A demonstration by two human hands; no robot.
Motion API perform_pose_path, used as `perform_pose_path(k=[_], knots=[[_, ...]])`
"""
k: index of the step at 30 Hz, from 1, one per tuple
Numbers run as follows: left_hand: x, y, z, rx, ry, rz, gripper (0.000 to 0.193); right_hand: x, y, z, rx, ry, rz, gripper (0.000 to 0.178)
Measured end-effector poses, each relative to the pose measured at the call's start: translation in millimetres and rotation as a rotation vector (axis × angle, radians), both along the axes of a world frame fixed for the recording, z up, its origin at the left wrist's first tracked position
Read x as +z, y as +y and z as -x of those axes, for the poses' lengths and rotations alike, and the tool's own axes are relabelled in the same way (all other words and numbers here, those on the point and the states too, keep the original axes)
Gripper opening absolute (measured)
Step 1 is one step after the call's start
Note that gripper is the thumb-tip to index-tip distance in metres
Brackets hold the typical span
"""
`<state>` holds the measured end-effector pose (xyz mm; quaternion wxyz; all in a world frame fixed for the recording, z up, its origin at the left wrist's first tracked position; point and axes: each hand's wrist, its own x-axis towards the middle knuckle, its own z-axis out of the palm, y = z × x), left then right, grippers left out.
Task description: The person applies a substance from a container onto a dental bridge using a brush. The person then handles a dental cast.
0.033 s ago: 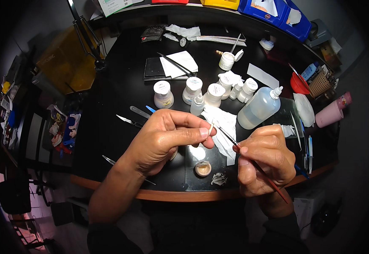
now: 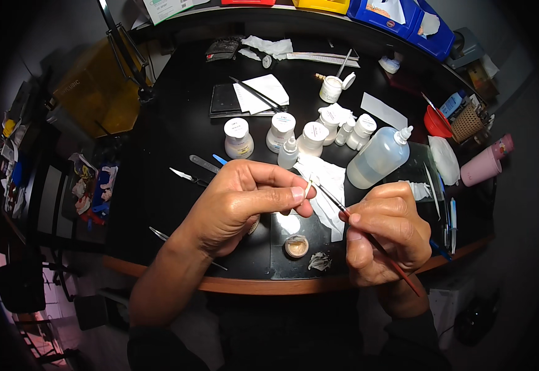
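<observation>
Clearly, L hand is clamped on a small off-white pc btwn thumb & fingertips, above the table. Pc looks slim, pale, partly hidden by fingers, so full shape unclear. R hand clamped on thin brush w/ dk red handle, tip right by pc; contact hard to tell.
</observation>
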<state>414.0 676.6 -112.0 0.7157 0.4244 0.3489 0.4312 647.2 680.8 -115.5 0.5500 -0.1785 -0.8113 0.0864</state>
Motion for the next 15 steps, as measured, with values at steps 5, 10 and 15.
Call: perform_pose_path(k=[5,10,15], knots=[[-0.1,0.1,-0.3,0.000,-0.004,0.007,0.027,-0.9,0.2,-2.5,0.005,0.010,0.014,0.026],[0.2,0.0,-0.2,-0.002,-0.001,0.000,0.027,-1.9,1.3,0.2,0.008,0.021,0.009,0.026],[-2.0,0.0,0.0,0.017,0.012,-0.010,0.027,-3.1,0.8,-1.9,0.002,0.045,0.035,0.025]])
